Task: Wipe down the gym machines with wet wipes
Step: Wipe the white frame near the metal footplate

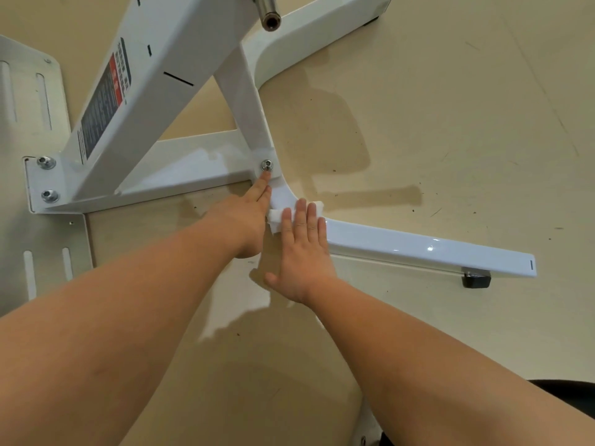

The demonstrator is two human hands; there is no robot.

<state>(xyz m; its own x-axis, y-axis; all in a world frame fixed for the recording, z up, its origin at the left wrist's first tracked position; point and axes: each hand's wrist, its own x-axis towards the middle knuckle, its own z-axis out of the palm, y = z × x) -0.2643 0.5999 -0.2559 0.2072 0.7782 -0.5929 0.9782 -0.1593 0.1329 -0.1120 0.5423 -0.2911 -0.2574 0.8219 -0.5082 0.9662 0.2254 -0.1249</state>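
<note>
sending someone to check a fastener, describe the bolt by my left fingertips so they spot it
Find the white machine frame, then the low leg stretching right along the floor. Where that leg curves into the crossbars sits the bolt, just past the left hand. It stands alone, unlike the paired bolts on the base plate at far left.

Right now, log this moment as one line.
right hand: pressing wet wipe | wet wipe: on frame leg | left hand: fingers at bolt

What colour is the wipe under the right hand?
White. The wipe shows best in the head view, lying on the white frame leg.
</note>
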